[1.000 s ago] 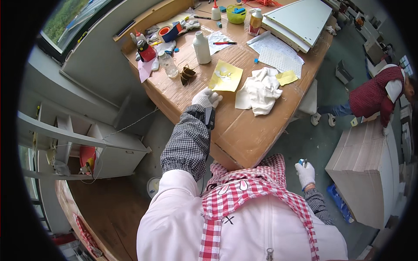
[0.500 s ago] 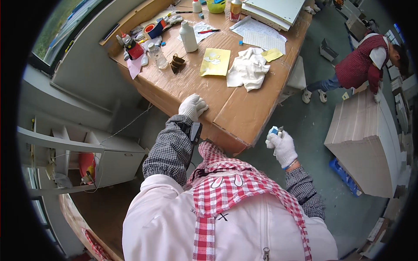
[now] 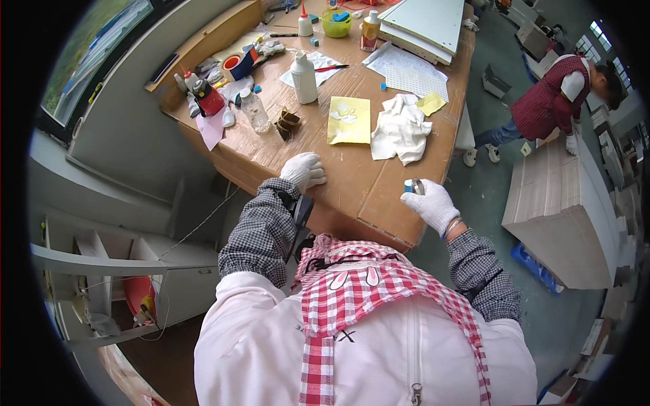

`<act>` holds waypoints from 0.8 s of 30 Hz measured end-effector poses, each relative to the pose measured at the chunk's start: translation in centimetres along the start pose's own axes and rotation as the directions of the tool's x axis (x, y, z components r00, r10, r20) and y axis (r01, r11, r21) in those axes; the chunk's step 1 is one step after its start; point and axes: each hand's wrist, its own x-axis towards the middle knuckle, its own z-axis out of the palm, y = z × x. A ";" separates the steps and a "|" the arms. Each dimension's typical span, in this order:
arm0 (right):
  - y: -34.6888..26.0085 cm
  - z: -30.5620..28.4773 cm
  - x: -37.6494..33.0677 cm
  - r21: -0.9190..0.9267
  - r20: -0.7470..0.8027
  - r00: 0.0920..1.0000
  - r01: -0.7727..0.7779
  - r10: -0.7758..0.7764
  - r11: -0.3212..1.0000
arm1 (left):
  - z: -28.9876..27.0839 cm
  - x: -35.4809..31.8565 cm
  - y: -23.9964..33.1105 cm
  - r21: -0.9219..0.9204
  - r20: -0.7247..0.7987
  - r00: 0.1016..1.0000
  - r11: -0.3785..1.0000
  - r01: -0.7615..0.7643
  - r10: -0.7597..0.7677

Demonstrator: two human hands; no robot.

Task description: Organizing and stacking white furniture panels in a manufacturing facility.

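My left hand (image 3: 304, 172), in a white glove, rests on the near edge of the brown-covered table (image 3: 359, 186), its fingers lying loosely on the surface with nothing in them. Over the table's right corner, my gloved right hand (image 3: 437, 207) is closed on a small blue and white block (image 3: 409, 187); a dark, shiny piece shows beside it, too small to name. Beyond the hands lie a yellow sheet (image 3: 349, 126) with white paste on it, a crumpled white cloth (image 3: 399, 132), and a folded brown piece (image 3: 287, 124). A white bottle (image 3: 304, 82) stands farther back.
A clear bottle (image 3: 254, 112), a red-and-black container (image 3: 208, 99) and a tape roll (image 3: 237, 66) crowd the left side. Papers (image 3: 409, 71) and white panels (image 3: 423, 27) lie at the back right. Right of the table, a person (image 3: 552, 98) leans over stacked boards (image 3: 552, 203).
My right hand has moved up and slightly left, from beside the table to over its corner, still holding the block. The view has shifted a little. My left hand stays at the edge.
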 end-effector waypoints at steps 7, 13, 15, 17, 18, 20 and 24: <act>-9.6 2.9 11.9 -0.368 0.017 1.000 0.008 -0.001 0.930 | 7.5 2.2 4.4 0.291 -0.930 0.319 0.895 0.339 0.182; -13.0 7.9 18.4 -0.463 -0.003 0.995 -0.088 0.097 0.882 | 8.7 1.4 5.6 0.143 -0.939 0.345 0.912 0.384 0.002; -13.0 8.7 18.9 -0.433 -0.020 0.999 -0.048 0.044 0.900 | 8.6 1.3 6.3 0.104 -0.935 0.351 0.913 0.394 -0.045; -12.8 8.0 19.1 -0.341 -0.026 0.990 -0.139 0.138 0.930 | 8.6 1.2 6.7 0.086 -0.929 0.362 0.903 0.421 -0.080; -12.5 7.2 19.1 -0.242 -0.036 0.975 -0.222 0.220 0.944 | 8.6 1.6 7.0 0.079 -0.927 0.365 0.901 0.428 -0.092; -10.9 6.4 19.8 -0.135 -0.025 0.974 -0.226 0.225 0.965 | 8.4 2.4 7.7 0.035 -0.926 0.340 0.859 0.512 -0.165; -9.9 5.7 21.1 -0.236 -0.163 0.952 -0.293 0.260 0.926 | 8.3 3.9 9.0 0.021 -0.914 0.342 0.814 0.580 -0.219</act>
